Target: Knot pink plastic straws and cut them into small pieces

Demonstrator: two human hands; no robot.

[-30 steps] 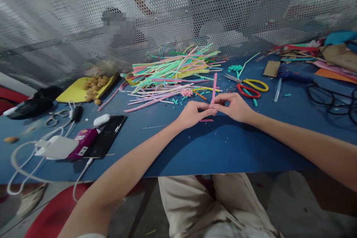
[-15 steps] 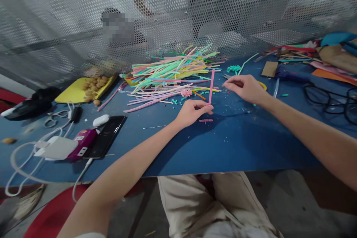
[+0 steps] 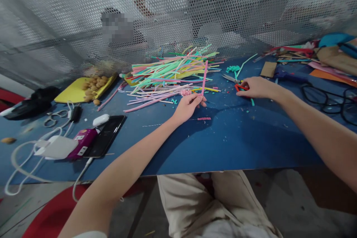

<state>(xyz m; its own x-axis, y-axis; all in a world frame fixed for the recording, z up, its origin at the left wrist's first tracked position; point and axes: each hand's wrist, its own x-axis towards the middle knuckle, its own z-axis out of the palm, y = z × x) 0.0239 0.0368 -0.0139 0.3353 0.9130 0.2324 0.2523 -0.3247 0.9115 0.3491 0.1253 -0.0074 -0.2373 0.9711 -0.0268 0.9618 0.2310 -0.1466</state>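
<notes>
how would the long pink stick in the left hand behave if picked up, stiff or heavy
The pink stick is probably fairly stiff: it stands straight, held only near its lower end by the left hand. Being so slender, it is likely light.

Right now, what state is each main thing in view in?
Left hand: pinching the pink straw
Pink straw: held up, slightly tilted
Right hand: at the handles of the red-handled scissors
Red-handled scissors: blade gap too small to judge
Straw pile: loosely heaped
Short pink pieces: in a row
Smartphone: screen dark
</notes>
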